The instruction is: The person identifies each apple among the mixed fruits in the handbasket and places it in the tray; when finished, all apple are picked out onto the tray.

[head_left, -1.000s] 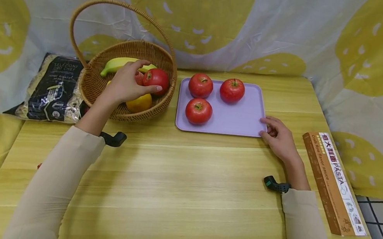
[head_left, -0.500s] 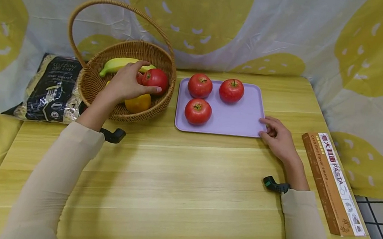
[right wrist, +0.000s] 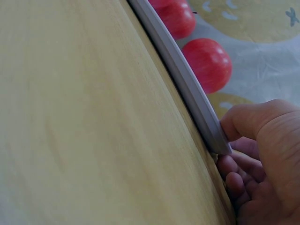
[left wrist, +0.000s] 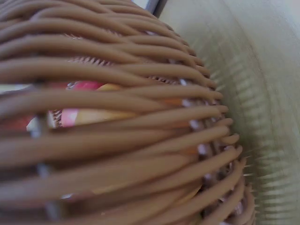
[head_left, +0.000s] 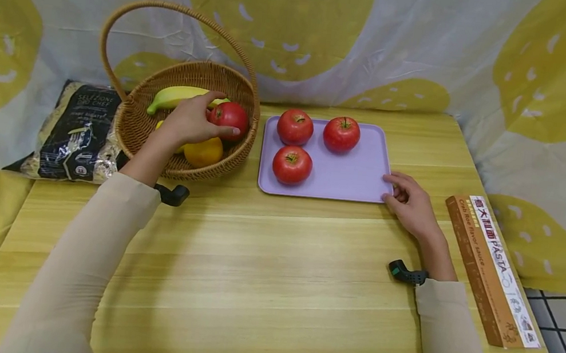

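Note:
My left hand (head_left: 192, 121) reaches into the wicker basket (head_left: 195, 174) and grips a red apple (head_left: 230, 119), thumb at its front and fingers behind it. Beside that hand in the basket lie a banana (head_left: 174, 98) and an orange-yellow fruit (head_left: 204, 153). The left wrist view is filled by the basket's woven wall (left wrist: 117, 98), which hides the hand. At the lilac tray's (head_left: 350, 178) right end my right hand (head_left: 411, 204) pinches the rim, thumb on top in the right wrist view. Three red apples (head_left: 291, 165) sit on the tray's left and back part.
A dark pasta bag (head_left: 77, 132) lies left of the basket, whose tall handle (head_left: 176, 7) arches over it. A long brown pasta box (head_left: 493, 270) lies along the table's right side. Behind the table (head_left: 262, 278) hangs a yellow-patterned cloth (head_left: 422, 36).
My left hand shifts only slightly around the apple in the basket, and the reddish patch beside that apple is now mostly covered. The right hand and the tray stay in place.

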{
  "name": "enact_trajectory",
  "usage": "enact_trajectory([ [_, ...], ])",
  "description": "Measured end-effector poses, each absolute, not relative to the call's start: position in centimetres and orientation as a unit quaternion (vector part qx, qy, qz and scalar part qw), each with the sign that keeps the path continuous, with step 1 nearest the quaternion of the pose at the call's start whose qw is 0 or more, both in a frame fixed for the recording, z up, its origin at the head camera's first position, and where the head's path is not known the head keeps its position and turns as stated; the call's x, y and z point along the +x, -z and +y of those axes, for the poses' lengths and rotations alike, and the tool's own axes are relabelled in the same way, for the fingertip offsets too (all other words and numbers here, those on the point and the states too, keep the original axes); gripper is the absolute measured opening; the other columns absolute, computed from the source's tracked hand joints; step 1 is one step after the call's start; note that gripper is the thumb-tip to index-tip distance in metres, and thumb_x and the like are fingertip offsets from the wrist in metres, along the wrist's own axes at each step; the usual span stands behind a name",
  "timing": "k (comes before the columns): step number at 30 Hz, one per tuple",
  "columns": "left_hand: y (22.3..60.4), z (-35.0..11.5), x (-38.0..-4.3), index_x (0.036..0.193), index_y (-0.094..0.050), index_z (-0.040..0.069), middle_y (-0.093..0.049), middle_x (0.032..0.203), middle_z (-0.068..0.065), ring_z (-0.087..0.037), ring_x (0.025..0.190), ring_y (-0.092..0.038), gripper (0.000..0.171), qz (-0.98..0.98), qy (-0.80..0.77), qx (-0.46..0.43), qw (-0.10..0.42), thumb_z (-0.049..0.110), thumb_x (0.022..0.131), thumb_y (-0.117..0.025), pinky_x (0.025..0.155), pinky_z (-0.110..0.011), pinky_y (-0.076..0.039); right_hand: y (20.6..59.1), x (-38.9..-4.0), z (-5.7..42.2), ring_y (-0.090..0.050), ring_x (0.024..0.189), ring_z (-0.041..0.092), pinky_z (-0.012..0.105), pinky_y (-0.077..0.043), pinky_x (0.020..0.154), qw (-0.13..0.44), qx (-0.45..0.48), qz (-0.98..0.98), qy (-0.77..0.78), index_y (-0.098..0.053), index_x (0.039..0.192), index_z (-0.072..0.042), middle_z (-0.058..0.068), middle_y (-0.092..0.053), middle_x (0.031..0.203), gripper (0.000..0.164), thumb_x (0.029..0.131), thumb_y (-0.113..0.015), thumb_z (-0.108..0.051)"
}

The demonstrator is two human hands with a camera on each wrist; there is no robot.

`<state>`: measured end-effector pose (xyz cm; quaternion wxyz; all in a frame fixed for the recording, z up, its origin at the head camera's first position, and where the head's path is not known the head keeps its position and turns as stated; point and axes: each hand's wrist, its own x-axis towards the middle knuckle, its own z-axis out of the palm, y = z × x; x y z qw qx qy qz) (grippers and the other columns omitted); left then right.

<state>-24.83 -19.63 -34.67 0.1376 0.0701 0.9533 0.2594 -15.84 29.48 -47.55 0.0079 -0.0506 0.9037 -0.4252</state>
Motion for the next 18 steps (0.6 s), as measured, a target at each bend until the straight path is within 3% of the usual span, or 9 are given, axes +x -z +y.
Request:
enact_trajectory([
  [8,34.95,-19.22,-25.46,0.165,-0.024,0.023,-0.039,0.161,-0.022,-0.048,0.144,-0.04,0.099,0.953,-0.253,0.067,0.154,0.056,0.088,-0.075,0.115,-0.066,-0.036,47.72,-15.96,29.6,-0.046,0.087,0.014,0.015,-0.038,0.072,-0.003,-0.058,0.902,0.427,-0.063,0.14,-0.002,0.016,-0.054,0.142,0.043,0.097,-0.067,-0.007],
  [14,35.39,-18.9,-25.75,0.165,-0.024,0.024,-0.041,0.16,-0.022,-0.056,0.145,-0.03,0.097,0.963,-0.21,0.077,0.151,0.055,0.088,-0.075,0.117,-0.068,-0.026,47.93,-15.92,29.63,-0.046,0.088,0.015,0.015,-0.037,0.073,-0.001,-0.054,0.906,0.42,-0.063,0.14,-0.004,0.013,-0.054,0.142,0.043,0.097,-0.066,-0.007],
  [18,35.6,-18.7,-25.7,0.164,-0.026,0.024,-0.042,0.16,-0.02,-0.057,0.143,-0.03,0.094,0.967,-0.198,0.076,0.144,0.053,0.089,-0.073,0.117,-0.069,-0.023,48.06,-15.94,29.63,-0.046,0.088,0.016,0.016,-0.037,0.073,-0.003,-0.06,0.907,0.416,-0.062,0.14,-0.003,0.015,-0.054,0.142,0.043,0.098,-0.066,-0.008],
])
